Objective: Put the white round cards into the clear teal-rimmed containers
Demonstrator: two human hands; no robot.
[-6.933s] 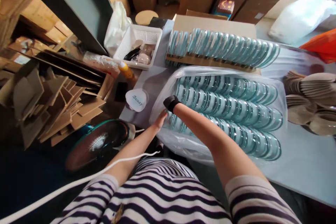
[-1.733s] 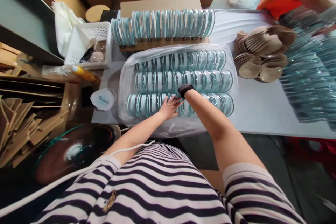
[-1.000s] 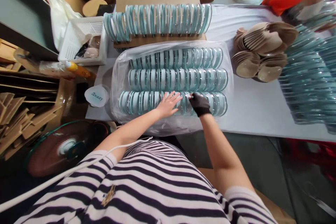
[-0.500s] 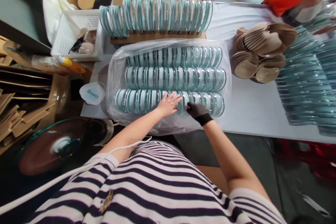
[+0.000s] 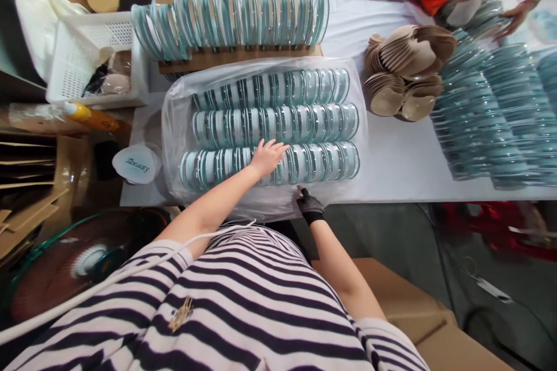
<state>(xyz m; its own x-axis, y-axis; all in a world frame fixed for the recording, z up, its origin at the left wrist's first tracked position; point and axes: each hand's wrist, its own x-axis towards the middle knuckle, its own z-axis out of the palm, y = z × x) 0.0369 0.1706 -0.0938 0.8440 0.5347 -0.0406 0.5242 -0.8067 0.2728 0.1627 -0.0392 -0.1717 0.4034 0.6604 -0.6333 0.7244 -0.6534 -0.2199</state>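
A: What has shifted at the plastic bag (image 5: 174, 127) since a second ago?
B: The gloved right hand (image 5: 308, 204) has left the nearest row of lids (image 5: 270, 163) inside the bag and drawn back to the bag's near edge, at the table's front. The bare left hand (image 5: 266, 156) is now alone on that row, flat, fingers spread.

A: And beyond the bag?
B: To its far right, another person's hands (image 5: 516, 14) have come into clear view over the loose lid stacks (image 5: 483, 116). The view has also slid, so the bag now sits further left
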